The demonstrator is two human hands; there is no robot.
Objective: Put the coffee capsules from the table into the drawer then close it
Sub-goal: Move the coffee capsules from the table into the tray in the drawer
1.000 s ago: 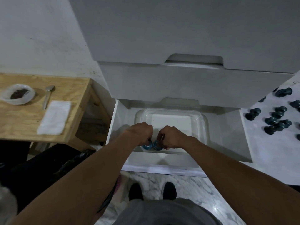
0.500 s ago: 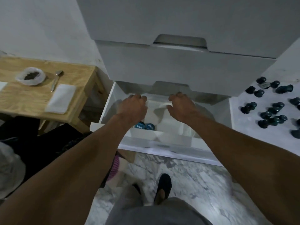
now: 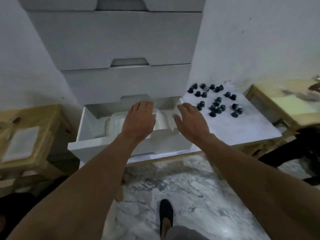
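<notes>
Both hands are now hovering open and empty over the open drawer [image 3: 97, 148]: the left hand [image 3: 140, 123] is spreading flat above the clear plastic container [image 3: 112, 125] sitting inside the drawer, and the right hand [image 3: 190, 123] is hanging over the drawer's right corner, fingers straight and slightly apart. A second ago both hands were down in that container, curled around two blue-topped capsules; half a second ago they were lifting off and the pair was lying at the container's near edge. That pair is not showing now, as the drawer's front wall and the left wrist are covering that spot, so it is probably lying where it was dropped. The head view is also swinging to the right of the drawer, bringing in the white table [image 3: 233, 129] that is butting against the drawer's right side. The remaining coffee capsules [image 3: 216, 104], a loose scatter of dark teal ones, are sitting on that table, just beyond the right hand's fingertips and untouched. Reading: one drop-off is finishing and the next fetch is likely starting, with the right hand nearest the scatter. Most of the load is waiting outside the drawer, so closing it is a long way off.
</notes>
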